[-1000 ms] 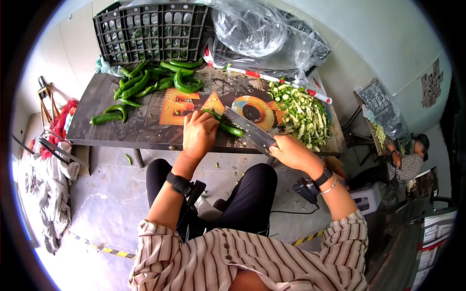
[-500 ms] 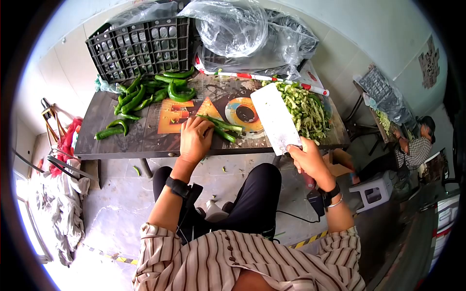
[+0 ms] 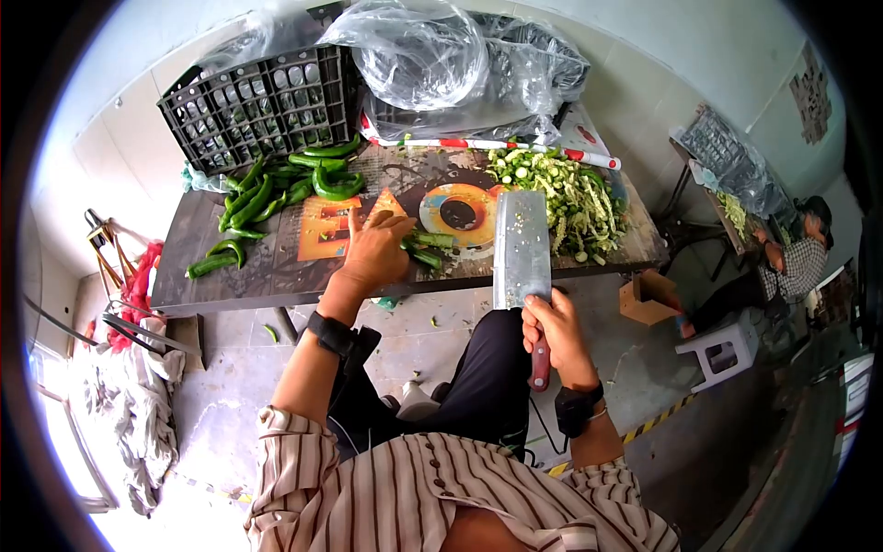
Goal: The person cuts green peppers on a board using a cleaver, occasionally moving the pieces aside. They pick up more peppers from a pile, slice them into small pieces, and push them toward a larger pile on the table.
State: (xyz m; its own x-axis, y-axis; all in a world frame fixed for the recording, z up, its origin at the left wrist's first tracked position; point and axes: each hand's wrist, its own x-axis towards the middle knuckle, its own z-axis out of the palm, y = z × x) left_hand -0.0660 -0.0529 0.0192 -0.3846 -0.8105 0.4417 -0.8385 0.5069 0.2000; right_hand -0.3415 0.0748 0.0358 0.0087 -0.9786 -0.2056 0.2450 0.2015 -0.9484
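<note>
In my right hand (image 3: 555, 333) is a cleaver (image 3: 521, 244), gripped by its reddish handle. Its broad blade points away from me over the table's front edge, with bits of green stuck to it. My left hand (image 3: 375, 247) rests at the front of the table with its fingers spread, over or against cut green peppers (image 3: 429, 241). Part of those peppers is hidden under the hand. Whole green peppers (image 3: 253, 204) lie in a pile at the left. A heap of sliced green peppers (image 3: 581, 207) sits right of the blade.
A black plastic crate (image 3: 253, 106) stands at the back left of the dark table (image 3: 198, 287). Clear plastic bags (image 3: 432, 64) cover the back. On the right, another person (image 3: 791, 262) sits by a second table, near a white stool (image 3: 722, 350) and a cardboard box (image 3: 647, 299).
The cleaver has moved left and toward me, away from the sliced heap, its blade turned more upright in view. My left hand has shifted slightly right and its fingers have spread.
</note>
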